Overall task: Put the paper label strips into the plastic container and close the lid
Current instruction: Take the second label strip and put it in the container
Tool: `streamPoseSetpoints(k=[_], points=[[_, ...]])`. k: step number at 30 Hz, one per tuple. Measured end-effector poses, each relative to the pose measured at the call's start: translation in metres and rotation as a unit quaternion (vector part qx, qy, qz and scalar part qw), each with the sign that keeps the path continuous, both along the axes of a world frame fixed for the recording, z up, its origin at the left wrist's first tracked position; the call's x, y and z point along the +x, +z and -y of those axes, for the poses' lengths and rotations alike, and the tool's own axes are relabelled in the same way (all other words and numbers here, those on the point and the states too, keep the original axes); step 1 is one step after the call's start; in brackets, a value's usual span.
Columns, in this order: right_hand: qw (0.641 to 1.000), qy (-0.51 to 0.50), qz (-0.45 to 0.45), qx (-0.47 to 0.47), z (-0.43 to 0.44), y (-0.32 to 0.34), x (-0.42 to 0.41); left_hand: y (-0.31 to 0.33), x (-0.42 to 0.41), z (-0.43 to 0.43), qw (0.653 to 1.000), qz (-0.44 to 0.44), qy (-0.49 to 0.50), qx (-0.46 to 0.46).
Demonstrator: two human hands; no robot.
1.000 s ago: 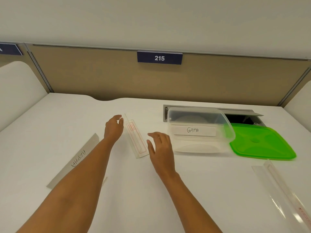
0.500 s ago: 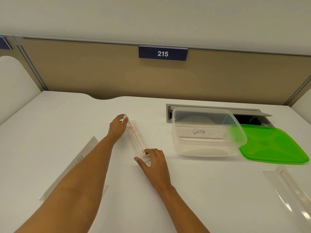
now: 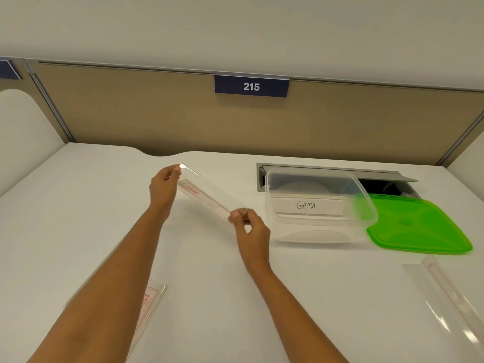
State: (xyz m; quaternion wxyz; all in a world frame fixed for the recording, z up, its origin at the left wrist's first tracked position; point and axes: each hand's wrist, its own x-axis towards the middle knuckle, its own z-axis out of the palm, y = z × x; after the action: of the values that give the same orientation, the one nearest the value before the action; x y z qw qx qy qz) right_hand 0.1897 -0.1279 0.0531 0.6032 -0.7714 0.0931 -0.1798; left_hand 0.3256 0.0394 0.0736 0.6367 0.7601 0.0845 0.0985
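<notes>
1 label strip [image 3: 207,197] is pinched endwise by left grip [image 3: 163,187] and right grip [image 3: 251,229]; container [image 3: 314,227] is unreached, lid [image 3: 413,226] is unfitted at right.

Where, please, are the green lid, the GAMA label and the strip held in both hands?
green lid [image 3: 419,226], head view, flat top
GAMA label [image 3: 306,205], head view, handwritten word
held strip [image 3: 207,196], head view, its middle

The lid [image 3: 419,226] lies right of the container [image 3: 314,218] on the desk [image 3: 78,205].
</notes>
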Motion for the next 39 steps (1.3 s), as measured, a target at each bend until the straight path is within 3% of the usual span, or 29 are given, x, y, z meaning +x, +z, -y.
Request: streamPoseSetpoints(k=[3,6,12,17,21,28,36,39], points=[[0.994,-0.022,0.002,0.103,0.01,0.033,0.005,0.019,-0.016,-0.007,0.995,0.035,0.012,-0.089],[0.983,-0.023,-0.032,0.176,0.027,0.064,0.013,0.035,-0.04,-0.007,0.99,0.076,-0.025,-0.12],[0.971,-0.019,-0.055,0.234,0.064,0.109,0.014,0.06,-0.079,0.009,0.978,0.124,-0.12,-0.115],[0.963,-0.025,-0.052,0.264,0.088,0.131,0.006,0.074,-0.097,0.021,0.971,0.116,-0.182,-0.102],[0.981,0.02,-0.021,0.191,0.102,0.132,-0.004,0.088,-0.104,0.032,0.973,0.105,-0.165,-0.124],[0.995,0.053,0.029,-0.079,0.136,0.134,-0.024,0.106,-0.113,0.057,0.975,0.085,-0.149,-0.144],[0.991,0.08,0.03,-0.105,0.175,0.149,-0.035,0.114,-0.121,0.088,0.976,0.046,-0.155,-0.148],[0.991,0.088,0.039,-0.097,0.188,0.151,-0.038,0.112,-0.123,0.092,0.988,0.039,-0.148,-0.003]])
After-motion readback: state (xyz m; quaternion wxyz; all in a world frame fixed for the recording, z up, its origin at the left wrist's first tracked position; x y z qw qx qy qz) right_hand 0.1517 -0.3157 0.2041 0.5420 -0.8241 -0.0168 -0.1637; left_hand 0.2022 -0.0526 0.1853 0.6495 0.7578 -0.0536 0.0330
